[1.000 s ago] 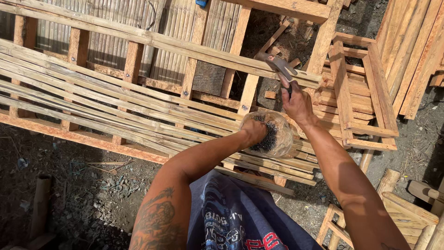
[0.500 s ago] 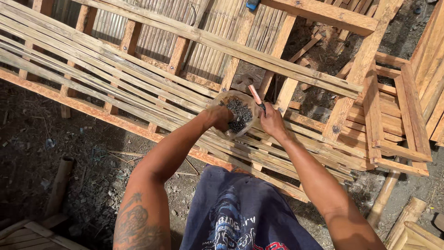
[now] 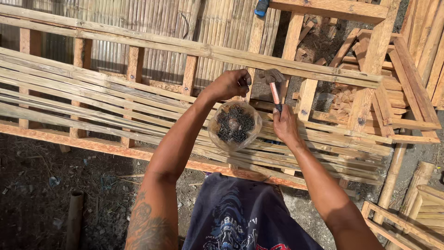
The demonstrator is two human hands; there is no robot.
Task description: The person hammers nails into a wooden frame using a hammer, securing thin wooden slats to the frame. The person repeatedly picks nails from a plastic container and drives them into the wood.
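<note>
A clear bag (image 3: 232, 126) full of dark nails (image 3: 235, 124) hangs from the left hand (image 3: 230, 84), its grip pinched on the bag's top above the bamboo slats (image 3: 92, 99); the right hand (image 3: 285, 124) is closed around a hammer (image 3: 274, 84), head raised beside the left hand.

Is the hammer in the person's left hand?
No, the hammer is gripped by the right hand, while the left hand is raised above the clear bag of nails.
</note>
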